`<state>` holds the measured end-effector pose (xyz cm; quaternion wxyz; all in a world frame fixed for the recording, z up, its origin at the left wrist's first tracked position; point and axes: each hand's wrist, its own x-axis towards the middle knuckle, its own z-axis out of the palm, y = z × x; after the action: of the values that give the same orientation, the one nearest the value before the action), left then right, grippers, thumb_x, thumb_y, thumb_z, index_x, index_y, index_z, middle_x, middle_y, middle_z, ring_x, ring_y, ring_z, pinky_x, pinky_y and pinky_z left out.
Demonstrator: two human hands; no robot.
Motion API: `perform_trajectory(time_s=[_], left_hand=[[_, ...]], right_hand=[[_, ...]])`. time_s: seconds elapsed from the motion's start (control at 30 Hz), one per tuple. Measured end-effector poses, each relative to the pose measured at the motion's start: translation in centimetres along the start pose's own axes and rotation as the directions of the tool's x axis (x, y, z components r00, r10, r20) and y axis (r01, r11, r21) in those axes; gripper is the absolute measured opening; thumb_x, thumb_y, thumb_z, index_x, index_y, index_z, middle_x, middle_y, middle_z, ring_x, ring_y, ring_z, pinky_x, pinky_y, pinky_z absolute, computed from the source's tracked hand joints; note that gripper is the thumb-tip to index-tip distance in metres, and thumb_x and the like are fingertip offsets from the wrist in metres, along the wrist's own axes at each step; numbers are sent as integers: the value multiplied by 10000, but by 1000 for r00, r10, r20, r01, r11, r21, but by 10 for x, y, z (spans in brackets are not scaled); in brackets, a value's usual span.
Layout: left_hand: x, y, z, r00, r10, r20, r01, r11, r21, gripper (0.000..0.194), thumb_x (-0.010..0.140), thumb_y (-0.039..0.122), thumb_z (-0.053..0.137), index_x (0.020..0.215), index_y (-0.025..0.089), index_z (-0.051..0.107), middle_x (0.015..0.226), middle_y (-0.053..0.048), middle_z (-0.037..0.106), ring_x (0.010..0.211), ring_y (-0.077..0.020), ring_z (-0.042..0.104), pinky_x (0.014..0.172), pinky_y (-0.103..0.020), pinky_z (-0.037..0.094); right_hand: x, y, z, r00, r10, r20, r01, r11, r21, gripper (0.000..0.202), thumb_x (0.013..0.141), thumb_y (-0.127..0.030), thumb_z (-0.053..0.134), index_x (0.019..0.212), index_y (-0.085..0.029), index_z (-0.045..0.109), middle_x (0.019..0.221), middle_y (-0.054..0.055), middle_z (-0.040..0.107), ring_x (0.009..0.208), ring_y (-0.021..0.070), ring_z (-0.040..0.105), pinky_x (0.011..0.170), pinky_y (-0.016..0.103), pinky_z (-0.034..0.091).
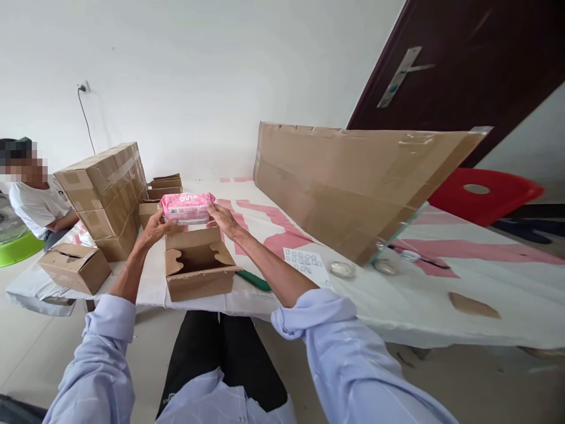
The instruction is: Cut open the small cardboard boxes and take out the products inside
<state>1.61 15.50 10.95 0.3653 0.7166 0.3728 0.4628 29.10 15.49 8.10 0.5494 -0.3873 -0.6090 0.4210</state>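
Between my two hands is a pink soft pack (187, 207) with white lettering and a barcode; it looks like a pack of wipes or pads. My left hand (155, 228) grips its left end, and my right hand (224, 219) pinches the right end. The pack is held up just beyond an open cardboard box (200, 285), whose back flap stands up. The inside of the box is dark, so its contents cannot be made out. A green flat object (253, 280) lies right of the box, partly hidden.
Stacked taped cartons (102, 188) and a smaller box (76, 266) stand at left, near a seated person (37, 203). A large cardboard panel (353, 176) leans at right. A marked sheet (306, 265), tape rolls (342, 270) and a cardboard scrap (474, 305) lie on the table.
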Motion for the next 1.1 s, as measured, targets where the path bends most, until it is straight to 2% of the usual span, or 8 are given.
perform_trajectory(time_s=[0.1,0.2,0.4,0.6,0.8,0.93,1.1], left_hand=[[-1,-17,5,999,-49,3,49,999,-22,813,652,723,985,1226,179,795,1122,-123,815,1087,-351,728,913,-437,596],[-3,-30,7,996,-87,-5,86,995,-45,827,624,730,1006,1207,175,815,1108,-131,837,1155,-381,726,1001,-470,588],[-10,-52,13,987,-161,-8,159,983,-90,829,650,719,1010,1229,153,830,1091,-141,854,1093,-351,743,1010,-475,591],[-10,-62,22,985,-173,-7,171,977,-127,902,648,778,979,1243,120,817,1103,-149,852,1080,-330,755,1062,-481,578],[-4,-50,22,993,-106,-53,100,989,-105,897,712,830,919,1269,135,813,1197,-144,844,1211,-368,728,1137,-486,542],[2,-32,16,994,-63,-85,58,996,-62,913,751,878,865,1309,158,813,1258,-148,833,1290,-417,693,1118,-504,556],[8,-4,8,995,1,-101,-3,1000,-26,1020,822,995,699,1443,188,767,1386,-156,799,1380,-447,660,1127,-543,587]], right_hand=[[1,13,-1,999,35,0,-35,999,-10,794,805,-1009,703,950,-229,719,982,82,745,909,231,679,771,379,660],[1,23,-1,998,61,2,-61,998,-6,758,790,-970,755,925,-225,724,943,61,753,900,217,670,762,355,646],[-2,42,2,996,84,-14,-83,996,30,648,786,-829,850,1011,-221,824,925,43,791,868,204,689,727,309,595],[-2,48,3,995,99,-29,-98,995,27,663,748,-741,906,1123,-196,854,856,23,775,787,190,663,712,317,580],[1,39,7,996,-7,-90,7,1000,6,721,808,-809,820,1171,-187,848,855,25,758,810,200,645,713,326,571],[2,22,12,986,-91,-136,92,996,1,798,824,-882,753,1226,-197,830,908,53,760,820,212,643,704,338,570],[5,-6,11,972,-157,-176,156,988,-21,880,838,-941,679,1313,-211,806,949,63,751,866,222,655,731,337,584]])
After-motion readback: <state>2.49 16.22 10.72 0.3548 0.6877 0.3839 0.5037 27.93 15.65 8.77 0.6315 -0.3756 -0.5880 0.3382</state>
